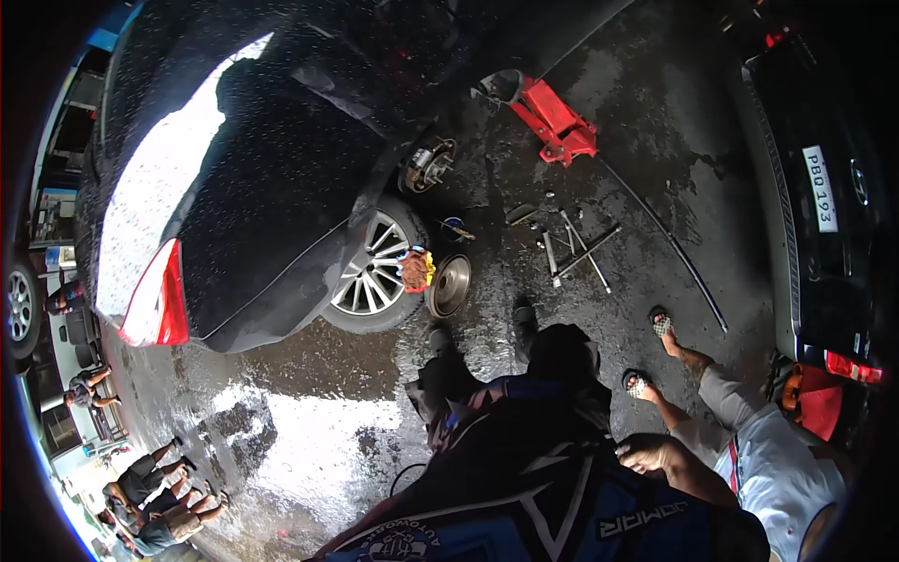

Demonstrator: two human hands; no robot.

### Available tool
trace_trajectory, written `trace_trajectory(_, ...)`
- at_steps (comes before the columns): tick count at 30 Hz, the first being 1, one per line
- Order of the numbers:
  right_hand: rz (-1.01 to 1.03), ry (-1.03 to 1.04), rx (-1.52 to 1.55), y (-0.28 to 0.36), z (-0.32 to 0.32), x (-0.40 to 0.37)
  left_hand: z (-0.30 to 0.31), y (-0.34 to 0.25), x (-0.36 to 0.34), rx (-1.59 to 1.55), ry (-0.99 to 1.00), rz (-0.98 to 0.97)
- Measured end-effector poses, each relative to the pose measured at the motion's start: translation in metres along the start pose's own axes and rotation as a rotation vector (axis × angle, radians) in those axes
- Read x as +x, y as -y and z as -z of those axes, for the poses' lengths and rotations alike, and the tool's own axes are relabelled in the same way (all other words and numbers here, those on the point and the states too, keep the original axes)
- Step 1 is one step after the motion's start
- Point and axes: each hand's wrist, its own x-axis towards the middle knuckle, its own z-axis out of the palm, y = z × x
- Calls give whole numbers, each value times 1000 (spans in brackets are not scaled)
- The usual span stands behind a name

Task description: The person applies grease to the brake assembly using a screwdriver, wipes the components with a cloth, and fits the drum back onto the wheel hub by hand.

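Observation:
My right hand is beside my dark printed shirt, at the lower right, its fingers curled; what they hold, if anything, is hidden. My left hand is not in view. In front of my feet, a wheel leans against the dark car. A brake disc or drum stands beside the wheel, with a reddish-brown and yellow bundle between them. The exposed hub shows under the car.
A red floor jack with a long handle lies beyond a cross wrench and tools. A person in sandals is at the right, near another dark vehicle. Several people are at the lower left.

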Motion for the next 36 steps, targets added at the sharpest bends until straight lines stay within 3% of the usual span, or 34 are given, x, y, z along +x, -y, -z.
trace_trajectory(1,-131,-101,-133,16,14,4,3,-5,1,-2,37,-2)
trace_trajectory(3,-57,-529,-696,51,33,8,15,-14,6,-1,105,0)
trace_trajectory(5,134,-654,-1141,52,84,49,39,-16,19,90,133,8)
trace_trajectory(6,411,-660,-1280,18,132,91,55,-12,32,303,100,22)
trace_trajectory(7,370,-735,-1158,46,101,82,80,-6,51,739,47,-56)
trace_trajectory(8,371,-695,-1181,66,78,81,93,-18,69,777,-135,207)
trace_trajectory(9,372,-659,-1203,77,68,86,88,-26,75,369,-471,102)
trace_trajectory(11,257,-559,-1213,69,73,111,60,-105,73,670,-408,-126)
trace_trajectory(13,146,-443,-1230,62,79,125,25,-157,70,740,-98,-134)
trace_trajectory(16,129,-236,-1351,54,81,135,1,-156,83,984,-27,-120)
trace_trajectory(17,170,-194,-1249,49,83,134,4,-154,86,982,-15,-113)
trace_trajectory(19,249,-118,-1041,45,81,126,16,-147,86,643,171,-76)
trace_trajectory(21,185,-58,-1020,49,64,113,20,-134,72,596,224,-22)
trace_trajectory(23,178,16,-966,25,57,109,20,-125,47,467,244,-251)
trace_trajectory(25,108,78,-818,19,31,101,22,-124,41,416,286,-316)
trace_trajectory(26,111,77,-819,28,22,100,21,-126,40,432,261,-314)
trace_trajectory(28,-91,92,-795,52,6,103,27,-129,37,448,240,-315)
trace_trajectory(29,-91,88,-790,56,6,110,38,-132,37,326,233,-285)
trace_trajectory(30,-11,81,-821,58,7,120,49,-131,37,206,226,-252)
trace_trajectory(31,72,75,-860,68,13,129,64,-120,47,324,227,-230)
trace_trajectory(33,231,-149,-1046,121,24,132,94,-164,62,563,347,-114)
trace_trajectory(35,348,-353,-951,157,60,145,119,-140,115,419,75,-132)
trace_trajectory(36,404,-375,-959,191,78,146,125,-141,148,214,-240,-53)
